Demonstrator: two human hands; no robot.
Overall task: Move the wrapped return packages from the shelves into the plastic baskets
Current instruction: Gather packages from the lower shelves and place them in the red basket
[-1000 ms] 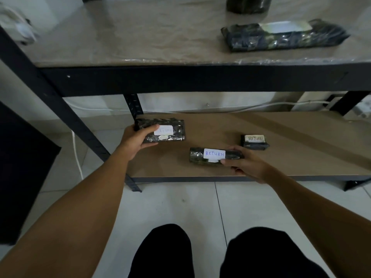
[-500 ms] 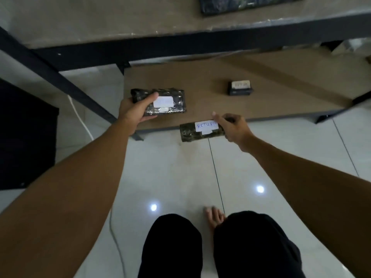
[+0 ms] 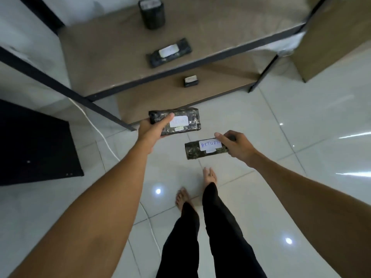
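My left hand (image 3: 151, 126) grips the left end of a flat dark wrapped package (image 3: 180, 122) with a white label, held in the air just off the lower shelf's front edge. My right hand (image 3: 235, 146) grips the right end of a narrower dark wrapped package (image 3: 202, 149) labelled RETURN, held over the floor tiles. A small dark package (image 3: 191, 81) lies on the lower shelf (image 3: 152, 97). On the upper shelf (image 3: 112, 47) lie a long wrapped package (image 3: 169, 52) and an upright dark one (image 3: 152, 14). No basket is in view.
A black metal shelf post (image 3: 66, 91) slants across the left. A black cabinet (image 3: 34, 145) stands at the left, with a white cable (image 3: 100, 133) on the floor beside it. A brown box (image 3: 331, 37) sits at the right. My legs and bare feet (image 3: 208, 175) stand on glossy white tiles.
Both hands have pulled their packages away from the lower shelf and out over the floor. The view has risen and drawn back, so both shelves now lie further off.
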